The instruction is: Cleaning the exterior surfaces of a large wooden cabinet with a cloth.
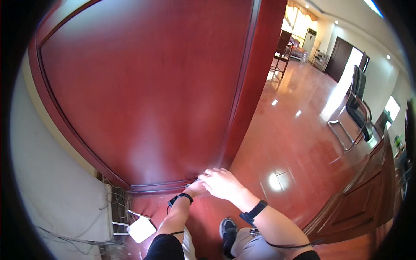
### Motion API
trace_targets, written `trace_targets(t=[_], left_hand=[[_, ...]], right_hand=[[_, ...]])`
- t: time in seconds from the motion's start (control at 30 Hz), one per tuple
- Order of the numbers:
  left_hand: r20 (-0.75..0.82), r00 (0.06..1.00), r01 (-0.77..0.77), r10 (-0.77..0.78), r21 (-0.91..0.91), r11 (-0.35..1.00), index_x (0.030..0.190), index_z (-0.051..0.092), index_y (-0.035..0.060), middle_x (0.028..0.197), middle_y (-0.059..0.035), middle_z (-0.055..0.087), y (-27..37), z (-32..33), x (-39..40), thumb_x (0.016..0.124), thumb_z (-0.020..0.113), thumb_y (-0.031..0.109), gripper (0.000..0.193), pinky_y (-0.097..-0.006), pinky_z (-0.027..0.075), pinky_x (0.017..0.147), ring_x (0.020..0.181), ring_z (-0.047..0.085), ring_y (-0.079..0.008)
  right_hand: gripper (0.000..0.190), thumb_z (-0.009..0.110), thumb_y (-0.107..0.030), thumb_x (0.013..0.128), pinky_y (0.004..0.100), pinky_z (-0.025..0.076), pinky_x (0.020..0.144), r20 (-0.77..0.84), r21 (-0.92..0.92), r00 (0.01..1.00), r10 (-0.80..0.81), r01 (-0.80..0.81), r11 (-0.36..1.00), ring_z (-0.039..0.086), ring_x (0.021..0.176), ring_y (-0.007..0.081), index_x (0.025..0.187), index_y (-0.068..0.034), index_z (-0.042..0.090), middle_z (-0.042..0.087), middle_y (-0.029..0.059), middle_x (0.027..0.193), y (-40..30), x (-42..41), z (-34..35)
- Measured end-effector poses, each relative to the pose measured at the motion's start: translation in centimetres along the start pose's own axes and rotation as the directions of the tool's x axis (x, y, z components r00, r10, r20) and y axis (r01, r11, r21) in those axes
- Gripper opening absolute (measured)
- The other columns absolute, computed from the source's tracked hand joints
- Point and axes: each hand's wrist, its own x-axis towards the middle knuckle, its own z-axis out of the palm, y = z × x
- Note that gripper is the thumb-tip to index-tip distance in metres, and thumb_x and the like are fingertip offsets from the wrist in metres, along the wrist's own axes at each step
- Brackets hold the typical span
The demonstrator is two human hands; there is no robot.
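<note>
A large reddish wooden panel with a framed edge (pixel 156 97), apparently the side of a cabinet or similar furniture, fills most of the view before me. My right hand (pixel 222 183) is near its lower right part, fingers bent over my left hand (pixel 196 188). Much of the left hand is hidden behind the right. A small dark thing shows beside the left fingers; what it is, and whether it is gripped, I cannot make out. Both wrists wear black bands. Whether the hands touch the panel is unclear.
A white router with antennas (pixel 142 230) lies on the floor at lower left, beside tangled cables (pixel 119 201) along the wall. Carved brown wooden furniture (pixel 354 208) stands at right. Beyond it is a black chair with a metal frame (pixel 357 104). My shoe (pixel 228 232) is below.
</note>
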Motion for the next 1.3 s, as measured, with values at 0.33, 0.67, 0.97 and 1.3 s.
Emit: trace_targets(t=[0.33,0.67,0.97,1.3], left_hand=[[-0.432,0.901,-0.087,0.036,-0.099,0.991,0.120,0.065,0.0056,0.125,-0.0112,0.067,-3.7,-0.5,-3.3,0.088,0.053,0.024,0.039,-0.0388,0.041,0.113,0.124,0.060,-0.0253],[-0.693,0.717,0.034,-0.078,-0.077,0.996,0.124,0.064,-0.0016,0.131,-0.0122,0.064,-23.0,-26.5,-4.6,0.080,0.060,0.010,0.045,-0.0387,0.047,0.110,0.128,0.057,-0.0246],[-0.872,0.468,0.332,-0.144,0.023,0.943,0.109,0.063,0.0015,0.117,-0.0121,0.058,-39.3,-50.2,-4.9,0.078,0.071,0.018,0.036,-0.0466,0.041,0.111,0.115,0.055,-0.0291],[-0.852,0.305,0.429,-0.426,-0.276,0.860,0.144,0.047,0.0034,0.161,-0.0225,0.028,-36.9,-49.2,-1.2,0.081,0.064,0.068,0.092,-0.0673,0.016,0.117,0.149,0.016,-0.0510]], right_hand=[[0.015,0.061,-0.019,0.089,0.0441,0.057,0.079,-0.188,-0.058,0.978,0.089,-0.101,0.993,0.071,0.089,0.0313,0.098,-0.008,0.067,0.071,0.0140,0.093,0.0,0.1,-0.2],[0.006,0.064,-0.014,0.091,0.0450,0.050,0.058,-0.930,0.086,0.340,0.141,-0.170,0.982,0.063,0.060,0.0316,0.087,-0.010,0.062,0.061,0.0100,0.070,1.4,1.1,-4.4],[0.011,0.056,-0.017,0.100,0.0466,0.054,0.063,-0.870,0.375,0.273,0.410,-0.170,0.911,0.070,0.071,0.0371,0.098,-0.008,0.062,0.071,0.0152,0.082,1.6,0.1,-5.2],[0.016,0.059,-0.018,0.098,0.0449,0.053,0.058,-0.750,0.555,0.397,0.528,-0.055,0.830,0.069,0.065,0.0377,0.092,-0.007,0.068,0.069,0.0179,0.072,-3.1,1.6,-2.9]])
